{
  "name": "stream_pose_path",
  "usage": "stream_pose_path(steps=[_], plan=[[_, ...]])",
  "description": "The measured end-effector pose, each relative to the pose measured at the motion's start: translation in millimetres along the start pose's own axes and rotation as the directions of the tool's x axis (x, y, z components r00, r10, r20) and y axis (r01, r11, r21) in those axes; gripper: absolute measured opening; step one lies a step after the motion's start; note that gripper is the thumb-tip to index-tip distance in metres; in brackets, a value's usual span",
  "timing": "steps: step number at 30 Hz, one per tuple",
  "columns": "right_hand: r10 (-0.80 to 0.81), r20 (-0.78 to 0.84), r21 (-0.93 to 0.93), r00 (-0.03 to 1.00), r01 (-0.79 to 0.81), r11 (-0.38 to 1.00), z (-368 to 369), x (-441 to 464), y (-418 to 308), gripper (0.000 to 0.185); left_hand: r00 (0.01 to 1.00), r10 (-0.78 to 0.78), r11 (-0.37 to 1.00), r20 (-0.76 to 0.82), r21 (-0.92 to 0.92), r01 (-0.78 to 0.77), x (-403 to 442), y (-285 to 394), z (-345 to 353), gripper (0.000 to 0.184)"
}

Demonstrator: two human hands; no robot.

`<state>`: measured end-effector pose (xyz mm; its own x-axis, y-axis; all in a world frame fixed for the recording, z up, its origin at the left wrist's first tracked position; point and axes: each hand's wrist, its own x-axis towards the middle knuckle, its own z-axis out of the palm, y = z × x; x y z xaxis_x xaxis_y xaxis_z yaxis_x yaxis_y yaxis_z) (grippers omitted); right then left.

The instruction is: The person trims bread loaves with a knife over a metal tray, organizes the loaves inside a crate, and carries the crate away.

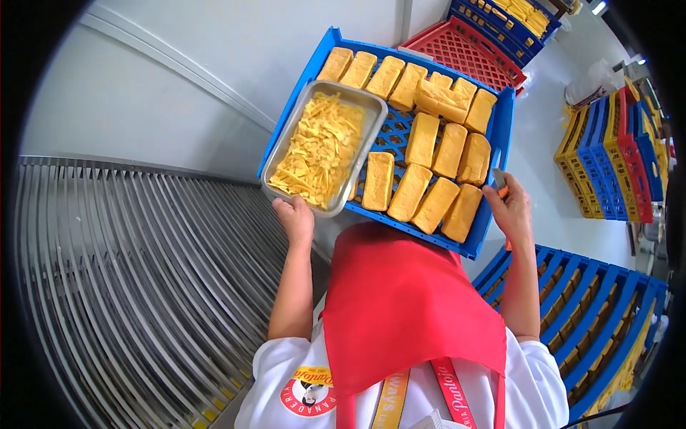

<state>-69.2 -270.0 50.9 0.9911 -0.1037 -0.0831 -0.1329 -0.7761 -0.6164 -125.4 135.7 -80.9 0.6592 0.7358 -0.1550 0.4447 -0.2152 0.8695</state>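
Note:
My left hand (294, 219) grips the near edge of a metal tray (369, 118), its thumb at the rim. Thin yellow-brown shavings (318, 146), apparently bread crust, are heaped in the tray. The tray rests over the left part of a blue plastic crate (506, 114). Rows of golden rectangular loaves (409, 193) stand in this crate, and one loaf (443, 101) lies across others at the back. At the crate's right rim, my right hand (513, 207) is closed around a knife (499, 179) with an orange handle; a short grey part of its blade shows.
A metal slatted rack (143, 279) fills the left side. Behind the crate are a red crate (464, 53) and stacked dark blue crates (500, 28). Coloured crates (600, 161) are stacked at right. Nearer, a blue slatted crate (572, 314) holds brown items.

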Motion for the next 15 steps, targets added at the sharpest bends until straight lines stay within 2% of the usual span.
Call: stream_pose_path(steps=[2,3,4,5,6,7,9,10,11,13,14,15], plan=[[-0.030,0.011,0.011,0.999,0.030,0.999,1,2,2,0.041,0.999,-0.033,0.981,-0.011,-0.194,0.030,-1,-5,11,0.049],[-0.066,0.019,0.021,0.998,0.065,0.998,1,1,2,0.042,0.999,-0.033,0.981,-0.010,-0.190,0.031,-2,-9,11,0.049],[-0.038,0.044,0.027,0.998,0.037,0.999,-5,-2,-4,0.042,0.985,0.143,0.990,-0.097,-0.004,-0.144,-2,-12,9,0.051],[-0.035,0.044,0.029,0.998,0.034,0.999,-9,-3,-5,0.042,0.934,0.327,0.935,-0.146,0.193,-0.298,-2,-14,10,0.054],[0.026,0.065,0.070,0.998,-0.030,0.997,-12,-3,-5,0.044,0.902,0.345,0.934,-0.261,0.193,-0.301,-28,30,7,0.057],[0.089,0.086,0.111,0.992,-0.098,0.989,-14,-4,-2,0.046,0.902,0.349,0.932,-0.255,0.195,-0.305,-41,47,3,0.057],[0.118,0.094,0.150,0.989,-0.132,0.980,-13,-4,9,0.048,0.856,0.515,0.848,0.035,0.122,-0.515,-61,61,0,0.056],[0.132,0.102,0.185,0.986,-0.149,0.971,-12,-3,14,0.052,0.830,0.488,0.847,0.269,0.084,-0.525,-68,66,9,0.056],[0.133,0.100,0.187,0.986,-0.150,0.971,-10,-4,17,0.052,0.754,0.444,0.848,0.484,0.044,-0.529,-74,72,24,0.056],[0.073,0.118,0.157,0.990,-0.091,0.983,-3,-7,21,0.056,0.638,0.587,0.613,0.498,0.240,-0.753,-95,78,72,0.066],[0.068,0.151,0.151,0.986,-0.092,0.984,-3,-9,19,0.055,0.631,0.590,0.609,0.503,0.236,-0.757,-96,78,90,0.066],[0.074,0.145,0.153,0.987,-0.097,0.983,-3,-12,18,0.055,0.702,0.505,0.579,0.502,0.405,-0.707,-95,79,108,0.074]])
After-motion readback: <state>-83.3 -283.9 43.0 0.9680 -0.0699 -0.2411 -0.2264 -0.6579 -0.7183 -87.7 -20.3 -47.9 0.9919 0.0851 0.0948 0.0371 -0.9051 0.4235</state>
